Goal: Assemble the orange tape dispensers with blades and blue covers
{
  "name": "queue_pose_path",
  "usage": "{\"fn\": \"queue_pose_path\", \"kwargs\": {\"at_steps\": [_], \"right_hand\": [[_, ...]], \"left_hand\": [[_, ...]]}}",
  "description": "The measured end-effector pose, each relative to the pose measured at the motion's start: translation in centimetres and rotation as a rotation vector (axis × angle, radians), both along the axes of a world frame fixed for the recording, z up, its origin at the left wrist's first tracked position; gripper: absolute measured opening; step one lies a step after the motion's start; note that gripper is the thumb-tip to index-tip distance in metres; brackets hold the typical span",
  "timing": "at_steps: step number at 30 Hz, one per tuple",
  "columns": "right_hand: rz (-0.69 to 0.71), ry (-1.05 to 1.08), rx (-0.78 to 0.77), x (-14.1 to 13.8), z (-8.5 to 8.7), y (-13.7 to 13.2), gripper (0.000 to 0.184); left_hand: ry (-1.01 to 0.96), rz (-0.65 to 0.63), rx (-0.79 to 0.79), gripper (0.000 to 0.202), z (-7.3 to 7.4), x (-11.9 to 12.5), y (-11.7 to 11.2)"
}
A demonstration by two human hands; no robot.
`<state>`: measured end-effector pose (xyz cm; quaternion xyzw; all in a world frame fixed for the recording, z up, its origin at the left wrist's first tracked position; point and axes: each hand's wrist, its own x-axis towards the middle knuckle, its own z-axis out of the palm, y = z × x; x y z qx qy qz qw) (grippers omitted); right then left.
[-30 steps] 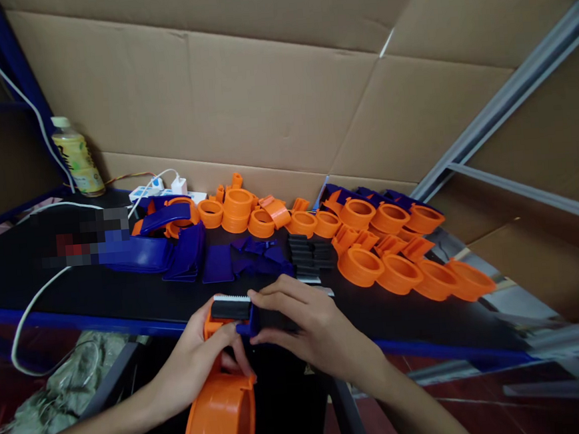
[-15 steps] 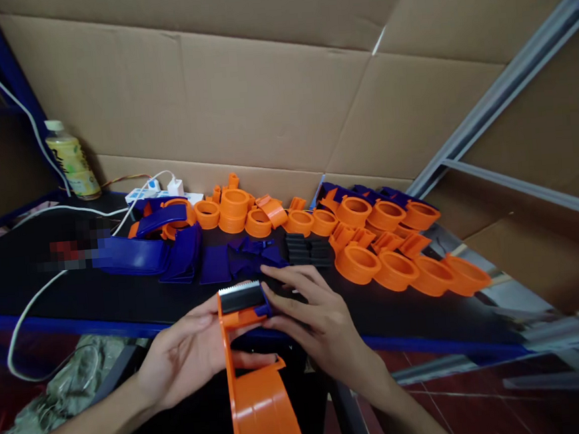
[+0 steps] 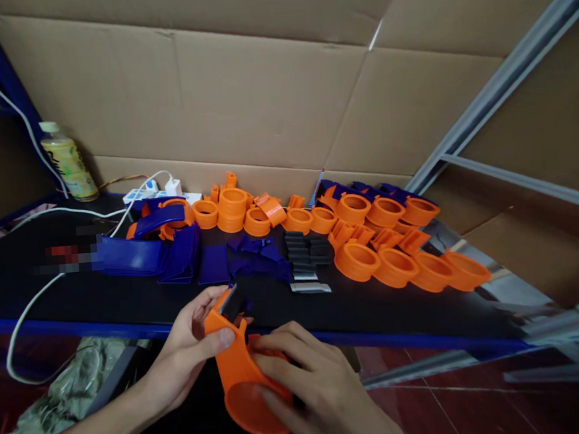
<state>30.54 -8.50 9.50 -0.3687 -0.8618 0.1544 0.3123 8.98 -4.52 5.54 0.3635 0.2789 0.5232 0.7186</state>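
Observation:
An orange tape dispenser (image 3: 231,362) is tilted in front of me over the table's front edge. My left hand (image 3: 187,349) grips its upper arm, thumb on the near face, beside the black piece and thin metal blade at its top. My right hand (image 3: 315,382) is closed round the ring end, its fingers on and inside the rim. Beyond them on the table lie dark blue plastic pieces (image 3: 260,258), black strips (image 3: 306,246) and silver blades (image 3: 311,287).
More orange tape dispenser parts (image 3: 395,267) stand in rows at the right and back. Stacked blue pieces (image 3: 135,254) lie left, near a power strip (image 3: 137,195) with white cables. A drink bottle (image 3: 69,164) stands back left. Cardboard (image 3: 260,99) walls the back.
The tape dispenser has turned, bringing its ring into view. My right hand has moved down from the blade end to the ring. My left thumb now presses on the arm.

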Motion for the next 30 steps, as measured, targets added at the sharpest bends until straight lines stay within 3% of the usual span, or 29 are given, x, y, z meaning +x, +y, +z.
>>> {"fn": "queue_pose_path", "kwargs": {"at_steps": [2,4,8,10,12,17,25,27,30], "right_hand": [[0.023,0.119,-0.049,0.1,-0.2,0.5,0.025],[0.036,0.292,-0.149,0.2,-0.3,1.0,0.023],[0.070,0.578,-0.510,-0.2,-1.0,1.9,0.017],[0.137,0.629,-0.689,-0.6,-1.6,2.1,0.023],[0.172,0.573,-0.758,-0.9,-2.0,2.2,0.028],[0.178,0.173,-0.607,-0.5,-1.2,2.7,0.037],[-0.060,-0.027,-0.195,2.1,2.0,6.8,0.029],[-0.069,-0.111,-0.086,1.7,2.4,8.3,0.025],[-0.070,-0.248,0.036,-0.2,2.8,10.7,0.032]], "left_hand": [[-0.032,-0.016,0.066,0.058,0.2,0.0,-0.2],[-0.130,-0.119,0.112,0.066,0.3,0.0,-0.2],[-0.341,-0.352,0.118,0.066,0.3,0.1,0.1],[-0.381,-0.411,0.103,0.068,0.2,0.1,0.3],[-0.389,-0.440,0.081,0.073,0.0,0.0,0.5],[-0.438,-0.435,-0.018,0.084,-1.1,-0.2,1.0],[-0.308,-0.331,-0.141,0.049,-2.1,-0.1,0.9],[-0.293,-0.282,-0.167,0.042,-1.9,0.0,0.5],[-0.271,-0.260,-0.153,0.038,-1.7,0.1,0.2]]}}
